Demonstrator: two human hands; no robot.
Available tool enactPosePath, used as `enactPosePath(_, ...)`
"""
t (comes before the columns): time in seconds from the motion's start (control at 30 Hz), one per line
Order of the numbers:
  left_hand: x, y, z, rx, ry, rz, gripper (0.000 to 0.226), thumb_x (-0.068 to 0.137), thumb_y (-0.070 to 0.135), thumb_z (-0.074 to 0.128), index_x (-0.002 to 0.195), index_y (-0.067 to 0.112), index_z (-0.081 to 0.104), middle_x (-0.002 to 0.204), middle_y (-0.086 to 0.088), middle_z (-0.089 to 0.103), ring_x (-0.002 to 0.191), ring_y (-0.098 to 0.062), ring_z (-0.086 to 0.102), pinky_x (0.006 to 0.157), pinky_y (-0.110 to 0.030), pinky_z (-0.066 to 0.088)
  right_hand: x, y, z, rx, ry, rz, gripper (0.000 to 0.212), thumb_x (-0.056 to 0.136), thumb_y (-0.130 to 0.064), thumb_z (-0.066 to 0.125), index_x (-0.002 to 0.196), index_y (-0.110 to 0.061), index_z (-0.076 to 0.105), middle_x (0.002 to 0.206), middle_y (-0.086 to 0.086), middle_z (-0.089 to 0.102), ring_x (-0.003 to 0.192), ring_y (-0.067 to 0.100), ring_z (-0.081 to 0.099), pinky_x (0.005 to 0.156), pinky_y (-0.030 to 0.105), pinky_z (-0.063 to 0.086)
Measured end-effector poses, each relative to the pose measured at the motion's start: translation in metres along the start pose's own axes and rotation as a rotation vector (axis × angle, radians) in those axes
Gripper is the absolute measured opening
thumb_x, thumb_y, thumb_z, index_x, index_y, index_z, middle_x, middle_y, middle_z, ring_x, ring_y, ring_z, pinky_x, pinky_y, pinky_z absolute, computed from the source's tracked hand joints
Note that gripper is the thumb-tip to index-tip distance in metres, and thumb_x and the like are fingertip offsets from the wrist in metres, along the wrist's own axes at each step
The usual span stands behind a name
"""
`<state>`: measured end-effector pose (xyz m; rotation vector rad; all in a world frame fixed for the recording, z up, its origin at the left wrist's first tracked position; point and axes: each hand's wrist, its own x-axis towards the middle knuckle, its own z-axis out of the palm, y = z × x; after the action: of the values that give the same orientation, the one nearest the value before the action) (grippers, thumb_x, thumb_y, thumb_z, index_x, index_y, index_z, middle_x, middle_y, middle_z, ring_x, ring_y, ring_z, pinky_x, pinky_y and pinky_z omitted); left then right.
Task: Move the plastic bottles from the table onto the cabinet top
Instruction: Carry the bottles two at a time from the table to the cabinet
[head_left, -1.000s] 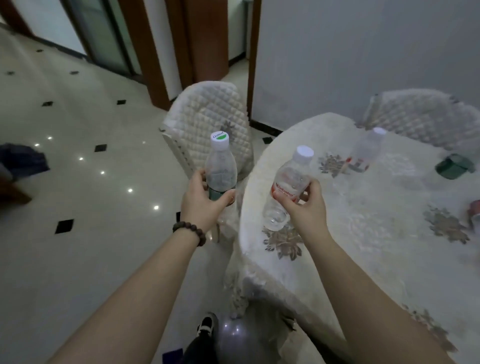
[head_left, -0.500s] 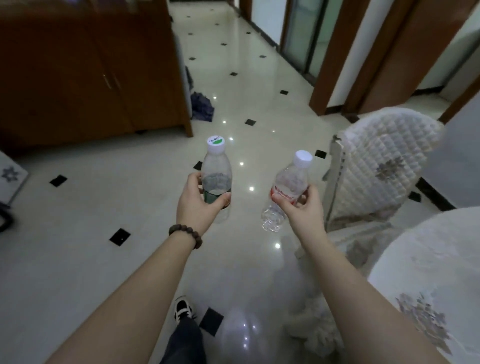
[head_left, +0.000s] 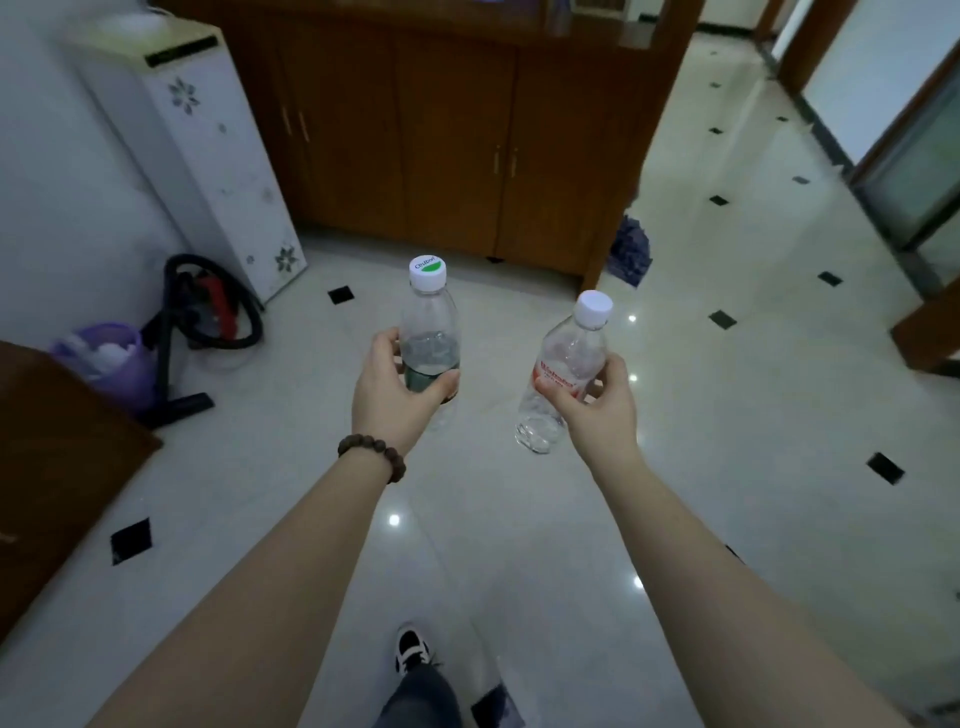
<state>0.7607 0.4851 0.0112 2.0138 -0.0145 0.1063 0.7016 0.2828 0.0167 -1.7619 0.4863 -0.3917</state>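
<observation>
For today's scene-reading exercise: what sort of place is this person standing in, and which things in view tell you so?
Most likely a room in a home. A wooden cabinet with door handles stands ahead on a glossy tiled floor, and a vacuum cleaner sits beside a white appliance at the left.

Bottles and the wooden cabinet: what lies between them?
Head view: only bare tiled floor separates the green-label bottle and red-label bottle from the cabinet.

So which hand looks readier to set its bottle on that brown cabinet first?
Probably the left hand: its green-label bottle is upright and lined up with the cabinet front. The right hand holds the red-label bottle tilted, nearer the cabinet's end.
</observation>
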Motion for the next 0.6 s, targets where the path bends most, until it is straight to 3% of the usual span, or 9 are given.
enactPosePath(0.17,0.085,-0.027,-0.049,0.008,0.056,-0.038,0.065,0.067,0.038,0.081,0.120,0.025,0.046,0.114,0.011,0.056,0.099,-0.009,0.056,0.079,-0.024,0.048,0.064,-0.027,0.103,0.029,-0.088,-0.014,0.056,0.072,-0.031,0.081,0.117,-0.027,0.048,0.114,-0.006,0.060,0.106,0.013,0.058,0.087,0.027,0.049)
enactPosePath(0.3,0.145,-0.044,-0.074,0.021,0.096,-0.058,0.065,0.068,0.039,0.081,0.121,0.026,0.045,0.116,0.011,0.056,0.098,-0.007,0.055,0.075,-0.017,0.045,0.108,-0.044,0.162,0.048,-0.136,-0.017,0.055,0.073,-0.028,0.080,0.118,-0.022,0.050,0.113,-0.006,0.061,0.102,0.008,0.058,0.077,0.015,0.044)
enactPosePath(0.4,0.187,-0.052,-0.082,0.004,0.113,-0.084,0.065,0.069,0.037,0.081,0.122,0.028,0.045,0.115,0.014,0.055,0.096,-0.002,0.053,0.072,-0.012,0.042,0.142,-0.050,0.194,0.038,-0.164,-0.020,0.053,0.072,-0.029,0.081,0.114,-0.025,0.049,0.110,-0.009,0.061,0.096,0.001,0.058,0.074,0.014,0.043)
enactPosePath(0.6,0.284,-0.072,-0.078,0.018,0.134,-0.082,0.069,0.067,0.042,0.081,0.124,0.027,0.045,0.118,0.011,0.056,0.102,-0.008,0.055,0.083,-0.027,0.052,0.226,-0.057,0.252,0.023,-0.171,-0.035,0.053,0.072,-0.025,0.081,0.113,-0.028,0.048,0.106,-0.012,0.059,0.093,-0.002,0.056,0.071,0.011,0.041)
